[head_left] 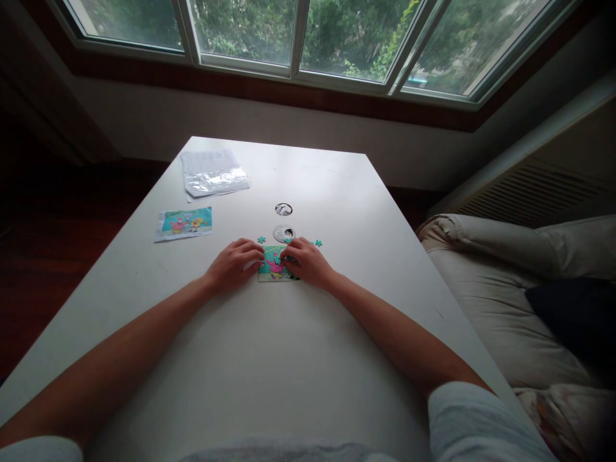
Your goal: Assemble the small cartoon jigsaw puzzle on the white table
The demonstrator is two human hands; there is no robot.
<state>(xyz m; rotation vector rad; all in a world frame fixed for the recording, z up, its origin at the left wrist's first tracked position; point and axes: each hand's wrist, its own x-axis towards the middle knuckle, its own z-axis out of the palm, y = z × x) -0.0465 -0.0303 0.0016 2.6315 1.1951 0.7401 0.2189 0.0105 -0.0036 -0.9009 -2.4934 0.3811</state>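
Note:
A small, colourful jigsaw puzzle (pixel 273 267) lies on the white table (pixel 269 359), partly put together. My left hand (pixel 235 262) rests on its left edge with curled fingers pressing on the pieces. My right hand (pixel 308 262) covers its right side, fingertips bent down onto the puzzle. Loose teal pieces lie beside the hands, one (pixel 261 240) near the left fingers and one (pixel 317 243) near the right. Both palms face down, and I cannot make out a piece held in either.
A printed reference picture (pixel 183 223) lies to the left. A clear plastic bag on paper (pixel 213 173) sits farther back. Two small round tin halves (pixel 283 209) (pixel 283 233) lie beyond the puzzle. A cushioned seat (pixel 520 282) borders the table's right edge.

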